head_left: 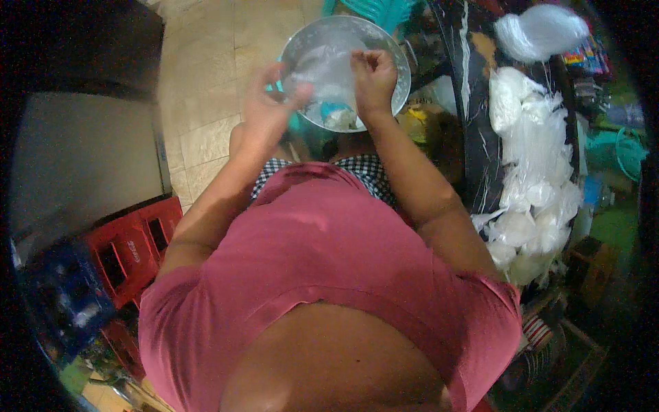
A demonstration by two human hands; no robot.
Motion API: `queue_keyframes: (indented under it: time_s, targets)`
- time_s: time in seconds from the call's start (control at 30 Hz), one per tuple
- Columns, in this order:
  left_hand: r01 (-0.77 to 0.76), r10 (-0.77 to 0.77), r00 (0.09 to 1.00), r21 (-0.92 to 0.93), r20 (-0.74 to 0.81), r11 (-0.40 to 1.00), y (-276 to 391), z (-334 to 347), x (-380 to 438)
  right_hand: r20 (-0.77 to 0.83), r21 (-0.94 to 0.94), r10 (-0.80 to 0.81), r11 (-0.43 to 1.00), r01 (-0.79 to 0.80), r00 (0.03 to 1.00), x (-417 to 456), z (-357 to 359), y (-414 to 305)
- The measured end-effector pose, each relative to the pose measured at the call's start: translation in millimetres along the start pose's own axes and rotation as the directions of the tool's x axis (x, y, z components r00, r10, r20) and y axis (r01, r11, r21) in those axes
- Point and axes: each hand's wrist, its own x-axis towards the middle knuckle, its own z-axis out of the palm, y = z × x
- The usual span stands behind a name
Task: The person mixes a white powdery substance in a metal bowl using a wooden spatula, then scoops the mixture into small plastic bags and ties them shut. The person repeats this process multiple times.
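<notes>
A round metal basin (329, 30) stands in front of me, above my knees in the view. Inside it, a clear thin plastic bag (324, 64) spreads between my hands, blurred. My left hand (275, 95), smeared by motion, is at the basin's left rim with its fingers apart; whether it touches the plastic cannot be told. My right hand (375, 80) is over the basin's right side, fingers curled and pinched together at the plastic's edge. Low in the basin lie a white lump (340, 119) and a small blue item (328, 108).
To the right, a dark marbled tabletop (476, 154) bears many knotted plastic bags of white contents (535, 154) and a bundle of clear plastic (540, 32). Red crates (135, 247) and a blue crate (67, 298) stand at left. A teal plastic chair (386, 13) is beyond the basin.
</notes>
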Motion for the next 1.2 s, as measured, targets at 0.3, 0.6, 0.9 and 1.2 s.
queue_keyframes:
  time_s: [0.3, 0.6, 0.9, 1.2]
  targets:
    - [0.433, -0.417, 0.899, -0.412, 0.134, 0.802, -60.2, 19.2, 26.0, 0.618, -0.477, 0.313, 0.879, 0.027, 0.721, -32.5, -19.0, -22.2]
    - [0.488, -0.302, 0.754, -0.190, 0.584, 0.852, -12.7, 18.1, 5.4, 0.500, 0.104, 0.262, 0.928, -0.358, 0.826, 22.4, -53.3, 19.2]
    - [0.010, -0.027, 0.934, 0.048, 0.355, 0.999, -54.0, 9.6, -3.1, 0.679, 0.323, 0.474, 0.493, -0.808, 0.561, -1.3, -42.2, 6.7]
    - [-0.184, 0.169, 0.981, 0.192, 0.091, 0.964, -69.7, -26.3, 24.8, 0.878, 0.071, 0.229, 0.807, -0.586, 0.421, -28.8, -44.7, -60.1]
